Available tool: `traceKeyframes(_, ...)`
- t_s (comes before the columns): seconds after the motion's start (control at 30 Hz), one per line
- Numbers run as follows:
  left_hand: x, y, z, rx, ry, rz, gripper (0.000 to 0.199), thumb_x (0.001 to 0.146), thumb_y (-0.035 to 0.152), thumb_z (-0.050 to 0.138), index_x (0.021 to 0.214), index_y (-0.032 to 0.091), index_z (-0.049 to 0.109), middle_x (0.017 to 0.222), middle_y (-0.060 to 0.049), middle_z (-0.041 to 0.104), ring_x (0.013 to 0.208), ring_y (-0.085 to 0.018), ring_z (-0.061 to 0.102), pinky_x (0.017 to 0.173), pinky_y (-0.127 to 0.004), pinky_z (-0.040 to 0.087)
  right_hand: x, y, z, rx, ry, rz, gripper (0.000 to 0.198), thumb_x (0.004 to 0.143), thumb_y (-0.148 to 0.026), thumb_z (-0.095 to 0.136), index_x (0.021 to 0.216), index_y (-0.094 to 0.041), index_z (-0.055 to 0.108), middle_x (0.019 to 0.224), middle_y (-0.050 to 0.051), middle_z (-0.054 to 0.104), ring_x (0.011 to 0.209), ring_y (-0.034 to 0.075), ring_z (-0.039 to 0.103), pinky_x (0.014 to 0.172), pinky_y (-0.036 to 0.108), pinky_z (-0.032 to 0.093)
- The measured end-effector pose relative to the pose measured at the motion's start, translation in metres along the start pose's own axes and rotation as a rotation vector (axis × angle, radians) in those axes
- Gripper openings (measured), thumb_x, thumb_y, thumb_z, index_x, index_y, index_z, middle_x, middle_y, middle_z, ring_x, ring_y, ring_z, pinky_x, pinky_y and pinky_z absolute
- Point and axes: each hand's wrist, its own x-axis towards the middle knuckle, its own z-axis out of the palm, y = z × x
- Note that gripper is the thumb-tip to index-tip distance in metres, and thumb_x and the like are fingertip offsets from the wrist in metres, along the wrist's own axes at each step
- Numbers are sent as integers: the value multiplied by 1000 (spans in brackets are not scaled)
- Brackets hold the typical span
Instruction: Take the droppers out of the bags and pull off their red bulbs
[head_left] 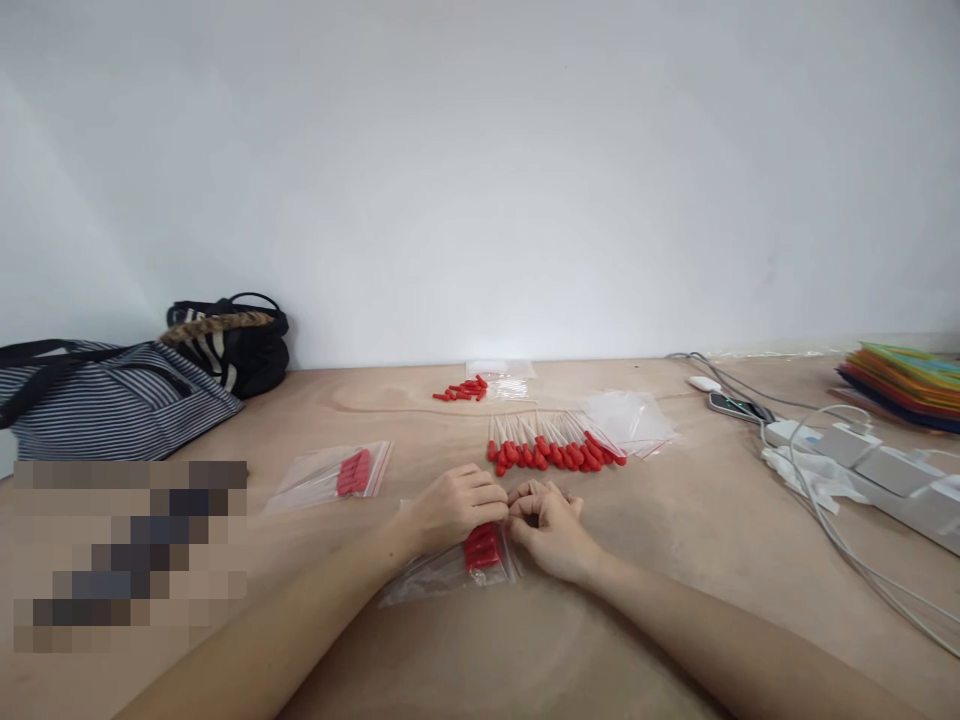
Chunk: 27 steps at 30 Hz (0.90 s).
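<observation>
A bag of red pieces is lying in the frame's lower centre, probably flat for steadiness; red-tipped sticks are lying just above, seemingly for easy reach. The left hand and right hand are curling together at the bag's edge; whether they are gripping it, I cannot tell

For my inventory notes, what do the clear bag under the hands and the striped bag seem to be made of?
Clear bag: likely thin, glossy plastic; see-through, with highlights. Striped bag: probably matte woven fabric, since it slumps; fibre unclear.
</observation>
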Motion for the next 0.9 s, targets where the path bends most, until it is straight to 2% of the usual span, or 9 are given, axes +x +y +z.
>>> traceKeyframes(0.2,5,4,-4,-52,-84,3,27,90,16,32,74,16,55,77,-2,63,70,-13,50,65,-25,39,0,-1,4,-36,52,-11,19,68,-13,48,49,-17,53,84,-1,58,89,18,46,79,40,23)
traceKeyframes(0.4,8,1,-14,-182,-80,-77,28,88,11,31,78,17,56,81,-5,63,78,-15,52,73,-26,42,3,2,4,-43,99,31,18,68,-16,49,52,-19,57,82,-1,59,87,18,47,80,41,23)
traceKeyframes(0.5,2,9,-23,-268,-123,-268,17,87,21,41,95,17,55,97,-7,61,92,-17,53,82,-30,43,2,4,2,-43,105,56,18,68,-17,49,52,-19,57,81,-1,60,86,19,47,80,41,23)
traceKeyframes(0.53,-2,14,-26,-300,-137,-366,25,84,28,47,106,16,51,106,-9,58,99,-19,51,86,-32,42,2,5,1,-48,112,62,17,68,-17,49,52,-20,57,80,-1,60,86,19,48,80,40,23)
traceKeyframes(0.6,-14,27,-31,-349,-174,-545,60,76,41,58,126,16,35,122,-13,48,110,-24,46,91,-38,41,1,6,0,-54,137,55,11,67,-19,51,58,-21,59,80,-2,59,86,19,48,80,40,23)
traceKeyframes(0.67,-28,41,-33,-379,-209,-659,81,70,47,61,134,19,20,129,-14,42,113,-27,44,92,-41,40,0,7,-1,-49,168,30,7,65,-20,55,70,-22,60,81,-1,59,85,19,48,79,38,25)
traceKeyframes(0.73,-38,52,-32,-384,-190,-749,78,72,42,60,135,21,18,129,-13,43,113,-27,45,92,-42,40,0,8,-3,-39,167,-15,12,64,-21,59,76,-22,61,83,-1,58,84,18,48,77,36,26)
traceKeyframes(0.8,-44,57,-29,-388,-148,-800,69,75,35,57,133,23,22,127,-11,46,112,-25,46,92,-41,40,0,9,-4,-43,121,-75,7,66,-24,61,74,-23,62,85,0,58,87,18,47,77,35,26)
traceKeyframes(0.9,-43,56,-25,-412,-97,-793,60,76,29,56,129,23,28,124,-9,50,110,-23,49,92,-38,41,0,13,-7,-74,36,-167,7,71,-33,62,71,-27,65,91,0,58,92,19,45,79,36,24)
